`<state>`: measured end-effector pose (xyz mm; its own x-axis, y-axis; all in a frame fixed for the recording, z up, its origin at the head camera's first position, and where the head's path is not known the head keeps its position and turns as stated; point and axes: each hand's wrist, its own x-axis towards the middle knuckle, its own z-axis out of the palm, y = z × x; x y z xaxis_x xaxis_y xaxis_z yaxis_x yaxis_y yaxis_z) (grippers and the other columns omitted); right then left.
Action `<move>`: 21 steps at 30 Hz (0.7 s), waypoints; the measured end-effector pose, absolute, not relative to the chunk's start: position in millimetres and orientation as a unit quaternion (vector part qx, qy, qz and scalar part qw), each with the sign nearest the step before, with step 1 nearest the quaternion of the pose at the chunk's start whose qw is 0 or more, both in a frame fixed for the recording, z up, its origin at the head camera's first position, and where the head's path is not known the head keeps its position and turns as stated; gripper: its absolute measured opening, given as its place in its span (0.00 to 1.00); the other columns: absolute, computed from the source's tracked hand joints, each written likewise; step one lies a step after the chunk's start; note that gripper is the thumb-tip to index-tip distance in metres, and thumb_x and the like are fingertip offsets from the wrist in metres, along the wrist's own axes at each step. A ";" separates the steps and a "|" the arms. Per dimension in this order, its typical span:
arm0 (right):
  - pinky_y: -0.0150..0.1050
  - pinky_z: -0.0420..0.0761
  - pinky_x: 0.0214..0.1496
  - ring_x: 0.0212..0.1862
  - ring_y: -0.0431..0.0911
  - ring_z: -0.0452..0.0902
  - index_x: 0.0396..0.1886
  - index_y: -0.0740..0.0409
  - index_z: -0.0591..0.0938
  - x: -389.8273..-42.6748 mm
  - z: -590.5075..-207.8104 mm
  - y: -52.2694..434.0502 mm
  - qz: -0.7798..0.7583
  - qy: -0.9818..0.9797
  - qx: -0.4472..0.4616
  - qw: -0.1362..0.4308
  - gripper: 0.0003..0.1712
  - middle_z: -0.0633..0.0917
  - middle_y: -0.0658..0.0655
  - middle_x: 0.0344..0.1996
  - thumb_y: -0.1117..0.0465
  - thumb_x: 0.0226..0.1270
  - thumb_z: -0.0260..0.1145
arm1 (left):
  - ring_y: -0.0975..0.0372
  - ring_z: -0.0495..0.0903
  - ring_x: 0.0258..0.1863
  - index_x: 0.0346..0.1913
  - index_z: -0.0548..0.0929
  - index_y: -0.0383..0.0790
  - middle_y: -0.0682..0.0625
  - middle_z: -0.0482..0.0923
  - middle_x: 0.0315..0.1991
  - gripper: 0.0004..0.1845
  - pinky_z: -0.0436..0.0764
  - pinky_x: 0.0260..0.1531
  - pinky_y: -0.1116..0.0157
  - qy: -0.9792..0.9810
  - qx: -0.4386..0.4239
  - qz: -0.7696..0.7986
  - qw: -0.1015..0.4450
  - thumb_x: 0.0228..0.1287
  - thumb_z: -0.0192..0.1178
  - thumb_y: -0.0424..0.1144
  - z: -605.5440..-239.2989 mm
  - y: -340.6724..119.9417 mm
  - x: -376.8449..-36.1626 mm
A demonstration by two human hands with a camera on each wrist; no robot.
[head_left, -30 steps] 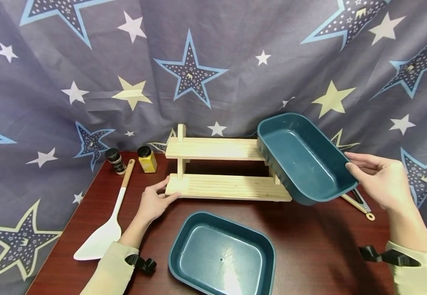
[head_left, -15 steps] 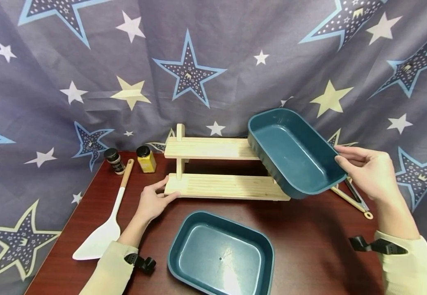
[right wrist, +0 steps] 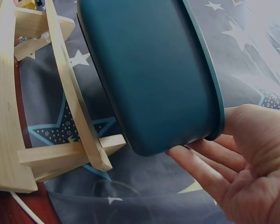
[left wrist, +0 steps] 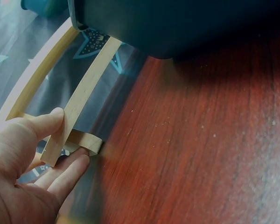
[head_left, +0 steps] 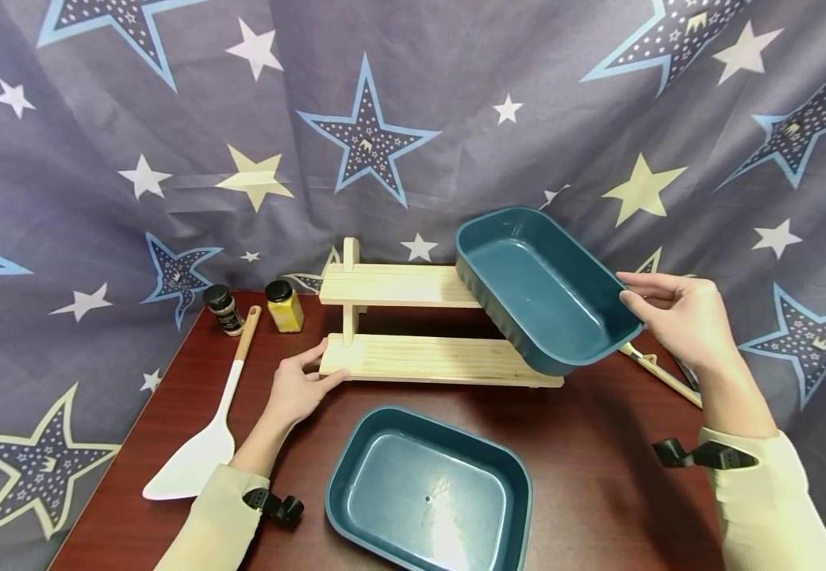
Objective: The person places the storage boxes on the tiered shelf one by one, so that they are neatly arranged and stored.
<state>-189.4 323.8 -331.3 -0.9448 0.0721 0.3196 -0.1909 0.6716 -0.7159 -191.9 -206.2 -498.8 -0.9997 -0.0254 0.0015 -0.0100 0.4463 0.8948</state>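
Observation:
A two-tier pale wooden rack (head_left: 427, 361) stands against the curtain. My left hand (head_left: 298, 392) grips the left end of its lower board, thumb and fingers on opposite faces in the left wrist view. With the right hand (head_left: 684, 317) I hold a deep teal plastic bin (head_left: 541, 277) by its right end, pinching the rim and wall. This bin is tilted, its inside facing me, and overlaps the right part of both boards in the head view. The right wrist view shows the bin's outer wall (right wrist: 154, 79) beside the rack's upper board (right wrist: 70, 88).
A second teal bin (head_left: 427, 492) lies in front of the rack. To the left are a white spatula (head_left: 205, 444) with a wooden handle, a black-capped spice jar (head_left: 224, 309) and a yellow jar (head_left: 285, 308). Behind my right hand lies a wooden-handled tool (head_left: 662, 377), partly hidden.
My right hand has carried the tilted bin leftward and slightly up, further over the right side of the rack. The left hand stays in place on the lower board.

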 end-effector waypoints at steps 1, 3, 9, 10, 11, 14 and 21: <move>0.17 0.81 0.35 0.35 0.15 0.82 0.59 0.61 0.90 -190.1 -331.5 322.3 0.405 -0.899 0.037 0.162 0.20 0.81 0.12 0.31 0.56 0.74 0.73 | 0.44 0.88 0.56 0.79 0.70 0.40 0.31 0.79 0.69 0.43 0.85 0.44 0.73 -0.850 0.012 -0.526 0.007 0.65 0.77 0.44 -498.6 -206.1 -191.9; 0.18 0.81 0.35 0.35 0.16 0.82 0.59 0.61 0.90 -191.2 -331.7 318.9 0.406 -0.899 0.042 0.162 0.19 0.81 0.12 0.31 0.56 0.73 0.73 | 0.44 0.88 0.56 0.79 0.70 0.41 0.31 0.79 0.69 0.42 0.85 0.43 0.73 -0.851 0.015 -0.526 0.007 0.65 0.77 0.44 -498.7 -206.0 -191.9; 0.20 0.82 0.34 0.35 0.18 0.84 0.57 0.59 0.90 -196.9 -330.8 308.9 0.410 -0.897 0.061 0.154 0.17 0.83 0.14 0.31 0.58 0.73 0.73 | 0.44 0.88 0.56 0.79 0.70 0.39 0.31 0.82 0.65 0.42 0.83 0.42 0.75 -0.849 0.016 -0.529 0.008 0.65 0.77 0.43 -498.4 -205.4 -192.1; 0.20 0.82 0.34 0.36 0.18 0.84 0.57 0.59 0.91 -198.2 -330.7 307.3 0.411 -0.897 0.062 0.151 0.17 0.83 0.14 0.31 0.58 0.73 0.73 | 0.43 0.88 0.56 0.79 0.70 0.39 0.30 0.82 0.64 0.42 0.83 0.41 0.75 -0.848 0.015 -0.529 0.008 0.65 0.77 0.43 -498.3 -205.2 -192.0; 0.20 0.82 0.35 0.36 0.18 0.84 0.57 0.58 0.91 -199.5 -330.5 305.7 0.409 -0.898 0.063 0.148 0.17 0.83 0.15 0.31 0.58 0.73 0.73 | 0.44 0.88 0.56 0.79 0.70 0.39 0.30 0.82 0.63 0.42 0.83 0.41 0.76 -0.848 0.016 -0.529 0.009 0.65 0.77 0.43 -498.3 -205.2 -192.0; 0.22 0.82 0.33 0.35 0.20 0.85 0.57 0.57 0.91 -203.3 -330.3 301.4 0.412 -0.899 0.064 0.133 0.17 0.87 0.22 0.32 0.57 0.73 0.73 | 0.43 0.88 0.56 0.79 0.70 0.39 0.30 0.83 0.63 0.42 0.83 0.42 0.76 -0.848 0.018 -0.530 0.008 0.65 0.77 0.42 -498.1 -205.1 -191.9; 0.32 0.73 0.15 0.18 0.31 0.79 0.58 0.53 0.91 -211.9 -330.1 291.0 0.420 -0.899 0.065 0.108 0.16 0.93 0.45 0.37 0.56 0.74 0.73 | 0.44 0.89 0.55 0.79 0.70 0.39 0.31 0.83 0.62 0.42 0.82 0.40 0.77 -0.845 0.019 -0.535 0.004 0.65 0.77 0.42 -498.0 -204.4 -191.9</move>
<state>-211.9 291.0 -330.1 -0.9685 -0.0258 0.2478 -0.2066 0.6392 -0.7408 -191.9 -204.4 -498.0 -0.9992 -0.0370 -0.0134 -0.0279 0.4276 0.9036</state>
